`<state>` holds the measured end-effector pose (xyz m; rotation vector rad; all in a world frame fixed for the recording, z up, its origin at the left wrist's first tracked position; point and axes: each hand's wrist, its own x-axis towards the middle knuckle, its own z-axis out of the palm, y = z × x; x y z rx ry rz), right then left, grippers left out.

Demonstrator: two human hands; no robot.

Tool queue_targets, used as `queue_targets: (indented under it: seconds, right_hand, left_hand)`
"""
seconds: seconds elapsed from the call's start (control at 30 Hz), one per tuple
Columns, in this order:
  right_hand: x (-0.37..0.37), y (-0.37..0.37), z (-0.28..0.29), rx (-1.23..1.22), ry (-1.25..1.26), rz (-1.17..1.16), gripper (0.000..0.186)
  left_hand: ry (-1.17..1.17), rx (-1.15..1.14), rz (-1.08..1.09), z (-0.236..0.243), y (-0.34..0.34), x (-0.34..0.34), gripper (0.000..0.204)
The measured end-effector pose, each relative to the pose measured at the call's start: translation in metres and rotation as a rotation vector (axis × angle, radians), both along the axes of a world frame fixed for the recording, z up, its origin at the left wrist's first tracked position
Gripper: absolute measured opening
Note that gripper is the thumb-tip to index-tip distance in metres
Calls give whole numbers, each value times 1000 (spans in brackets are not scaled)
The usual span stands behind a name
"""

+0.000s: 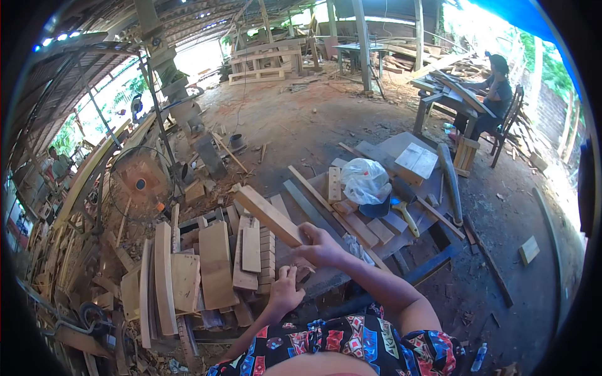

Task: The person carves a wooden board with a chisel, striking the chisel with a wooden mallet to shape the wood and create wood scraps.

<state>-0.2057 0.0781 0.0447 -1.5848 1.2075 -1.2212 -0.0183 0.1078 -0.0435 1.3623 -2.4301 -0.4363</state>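
My right hand (320, 245) grips the near end of a thick, pale wooden block (269, 217), its fingers wrapped round it. The block is tilted, its far end pointing up and to the left above the workbench. Just below and left of it, my left hand (286, 292) is closed with curled fingers; whatever it may hold is hidden. Beside the left hand, several wooden pieces lie side by side, among them a ridged strip (266, 258), a short board (251, 249) and a wide plank (216, 263).
On the bench's right lie a plastic bag (364, 182), a yellow-handled brush (406, 217), a white-topped box (416, 161) and a drilled wood block (334, 183). A round wire-guard fan (142, 183) stands left. A person (500, 94) sits at a table at the back right.
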Motion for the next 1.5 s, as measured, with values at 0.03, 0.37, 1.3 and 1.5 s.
queue_targets:
  seconds: [0.03,0.37,1.3,1.5]
  right_hand:
    - [1,7,-5,11,-4,0,48]
    - [-49,87,-100,252,351,-364,48]
    - [-52,92,-126,363,345,-313,56]
    - [-54,90,-118,448,283,-290,52]
  left_hand:
    - [77,-31,-40,0,0,3,63]
    - [1027,536,5,101,-19,7,42]
    - [1140,96,9,65,-83,-70,12]
    - [1112,68,16,43,-94,-60,16]
